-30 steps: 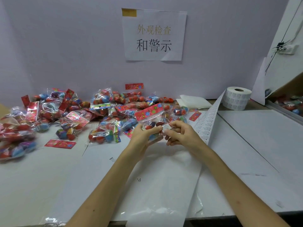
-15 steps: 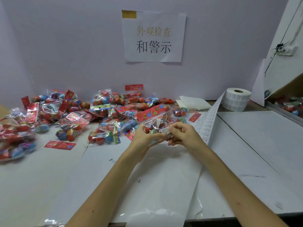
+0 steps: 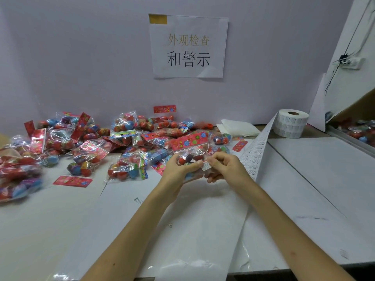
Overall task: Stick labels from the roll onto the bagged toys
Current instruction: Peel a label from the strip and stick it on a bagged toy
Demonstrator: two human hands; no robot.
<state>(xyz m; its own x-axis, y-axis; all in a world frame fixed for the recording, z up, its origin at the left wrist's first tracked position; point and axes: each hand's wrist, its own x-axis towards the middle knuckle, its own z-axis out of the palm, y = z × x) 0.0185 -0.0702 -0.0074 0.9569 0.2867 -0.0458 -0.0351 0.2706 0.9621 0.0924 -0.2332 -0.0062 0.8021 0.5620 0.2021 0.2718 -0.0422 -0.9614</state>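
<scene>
The right hand (image 3: pixel 225 169) pinches a small white printed label (image 3: pixel 206 165) between thumb and curled fingers, against the clear face of the bagged toy (image 3: pixel 189 156). The left hand (image 3: pixel 178 171) grips that bag from the left, thumb on the front. The bag is held above the table (image 3: pixel 314 179), near centre. Its red flowered header card (image 3: pixel 189 140) is at the far edge, with its long axis running left to right and rising to the right. Compared with one second ago, the label sits lower, farther from the header card; both grips are unchanged. The bag is glossy crinkled film holding round coloured toys. The label strip (image 3: pixel 257 151) runs far right to the cylindrical white roll (image 3: pixel 291 123). More bags are piled (image 3: pixel 121 142) to the far left.
</scene>
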